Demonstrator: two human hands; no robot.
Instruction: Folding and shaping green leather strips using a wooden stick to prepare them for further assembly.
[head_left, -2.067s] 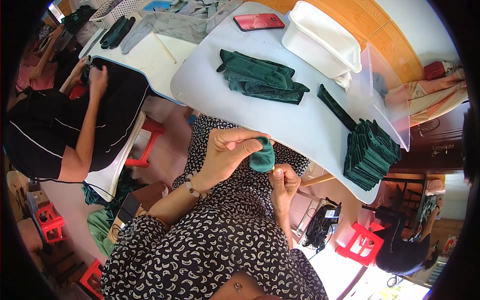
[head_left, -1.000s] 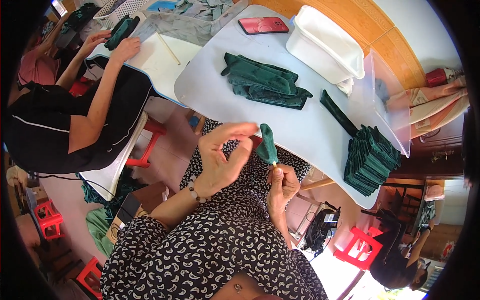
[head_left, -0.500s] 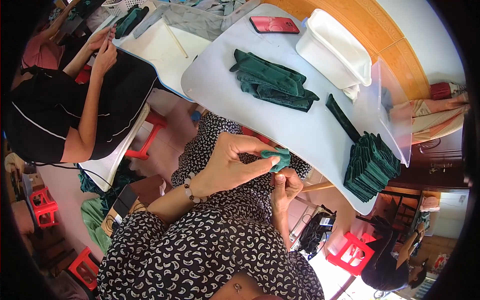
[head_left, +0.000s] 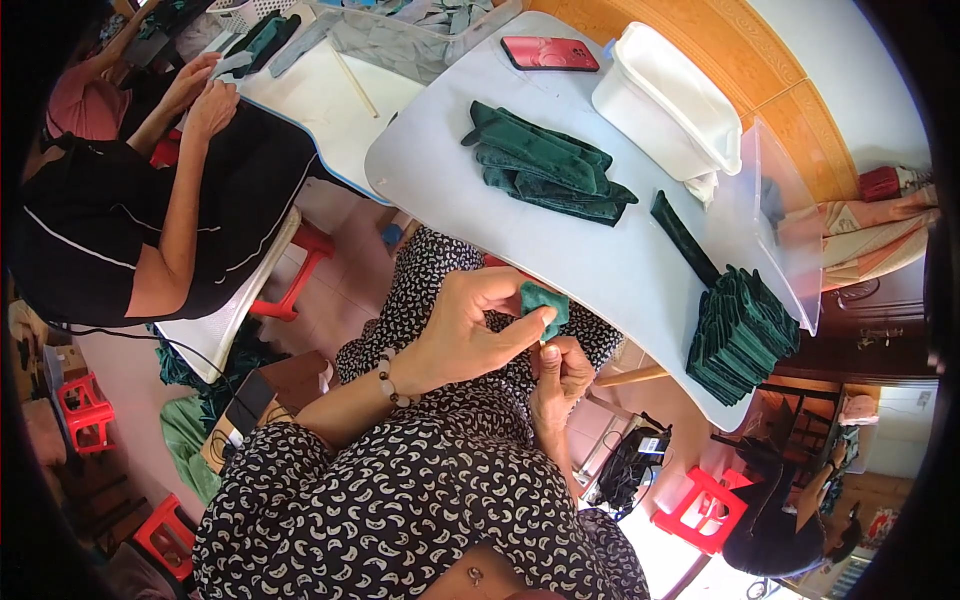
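A small bunched piece of green velvet fabric (head_left: 545,308) is pinched between the thumb and fingers of my left hand (head_left: 462,338), above my lap at the table's near edge. Just below it, my right hand (head_left: 560,385) is closed, thumb against fingers, at the fabric's lower end. What those fingers grip is too small to make out. On the table (head_left: 420,150) lies a loose pile of dark green velvet strips (head_left: 545,160). Farther right is a tight stack of folded green velvet pieces (head_left: 742,335), with a single velvet strip (head_left: 685,235) beside it.
A red phone (head_left: 550,54) and a white plastic bin (head_left: 668,98) stand at the table's back, near a clear plastic box (head_left: 768,215). At the left, a co-worker in black (head_left: 100,230) handles fabric at an adjoining table. Red stools (head_left: 700,510) stand on the floor.
The green fabric has turned more upright in my left fingers and shifted slightly left. My right hand has moved a little left and stays just below it. The co-worker's hands have shifted.
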